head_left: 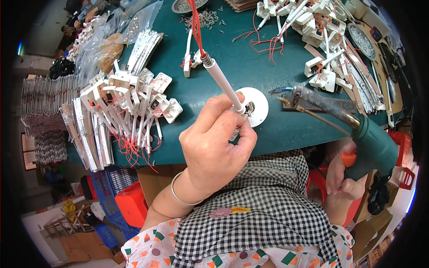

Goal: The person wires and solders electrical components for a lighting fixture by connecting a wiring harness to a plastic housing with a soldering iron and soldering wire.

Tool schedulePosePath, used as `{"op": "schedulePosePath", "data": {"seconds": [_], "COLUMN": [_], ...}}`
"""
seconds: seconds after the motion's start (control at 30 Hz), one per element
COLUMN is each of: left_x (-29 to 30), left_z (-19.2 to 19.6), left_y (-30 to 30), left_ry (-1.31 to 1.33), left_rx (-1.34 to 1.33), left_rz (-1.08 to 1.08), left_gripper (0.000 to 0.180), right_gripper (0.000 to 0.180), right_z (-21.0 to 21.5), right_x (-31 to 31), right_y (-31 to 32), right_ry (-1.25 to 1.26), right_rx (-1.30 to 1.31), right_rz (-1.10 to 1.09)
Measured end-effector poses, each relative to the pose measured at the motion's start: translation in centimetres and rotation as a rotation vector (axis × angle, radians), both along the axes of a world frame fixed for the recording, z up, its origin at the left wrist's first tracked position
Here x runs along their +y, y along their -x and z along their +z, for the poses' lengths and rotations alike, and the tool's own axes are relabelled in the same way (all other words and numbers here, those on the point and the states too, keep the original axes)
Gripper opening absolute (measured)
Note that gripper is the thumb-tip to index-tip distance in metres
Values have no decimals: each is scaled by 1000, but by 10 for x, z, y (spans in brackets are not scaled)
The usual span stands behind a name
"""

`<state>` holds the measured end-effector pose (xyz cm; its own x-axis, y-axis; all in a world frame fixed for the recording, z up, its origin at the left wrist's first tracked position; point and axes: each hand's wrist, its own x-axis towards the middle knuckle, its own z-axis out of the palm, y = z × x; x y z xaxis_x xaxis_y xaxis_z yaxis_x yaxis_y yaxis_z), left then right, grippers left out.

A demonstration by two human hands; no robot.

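Observation:
My left hand (214, 143) grips a small white lamp fitting with a round white base (258, 103) and a thin white tube (222, 81) slanting up to the left. Red wires (195, 27) run out of the tube's top end. My right hand (342, 176) holds a green-handled soldering gun (373, 145) by its grip, an orange trigger under the fingers. Its dark, crusted barrel (319, 103) points left, and the tip is just right of the round base, apart from it.
On the green table (250, 58), a heap of finished white fittings with red wires (134, 100) lies at the left, beside stacked metal strips (87, 129). More white fittings (313, 31) are piled at the back right. Loose screws (208, 18) lie near a metal dish.

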<state>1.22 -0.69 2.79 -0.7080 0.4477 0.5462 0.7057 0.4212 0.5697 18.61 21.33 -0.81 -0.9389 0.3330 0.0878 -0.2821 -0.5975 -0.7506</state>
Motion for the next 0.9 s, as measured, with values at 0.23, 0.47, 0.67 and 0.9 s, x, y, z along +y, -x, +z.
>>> {"op": "schedulePosePath", "data": {"seconds": [0.23, 0.47, 0.67, 0.9], "left_x": [-2, -3, -1, -1], "left_z": [6, 4, 4, 2], "left_y": [-1, -5, -7, -3], "left_ry": [5, 4, -16, -25], "left_rx": [-20, -27, -7, -2], "left_rz": [10, 30, 25, 29], "left_gripper": [14, 14, 14, 13], "right_gripper": [73, 73, 68, 69], "right_z": [2, -5, 3, -3], "right_x": [0, -1, -9, -17], "right_y": [12, 20, 33, 55], "right_ry": [2, 30, 2, -145], "right_rx": [13, 67, 33, -41], "right_rz": [-46, -29, -115, -103]}}
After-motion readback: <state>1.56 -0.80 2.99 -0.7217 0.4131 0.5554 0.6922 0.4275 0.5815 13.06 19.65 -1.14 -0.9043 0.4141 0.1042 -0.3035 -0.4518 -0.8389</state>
